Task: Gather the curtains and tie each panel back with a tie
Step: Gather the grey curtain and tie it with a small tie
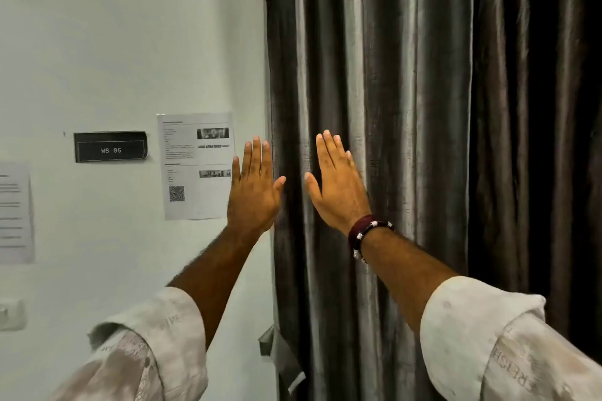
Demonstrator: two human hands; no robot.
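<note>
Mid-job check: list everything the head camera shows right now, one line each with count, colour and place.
curtain: one, dark grey, hanging at right, not tied
wall: one, white, left half
sign: one, black, reads WS 05, on wall
printed sheet: one, white, on wall beside curtain edge
second sheet: one, white, far left, partly cut off
switch plate: one, white, low left
bracelet: one, maroon, right wrist
left hand: open, at curtain edge
right hand: open, flat against curtain
</note>
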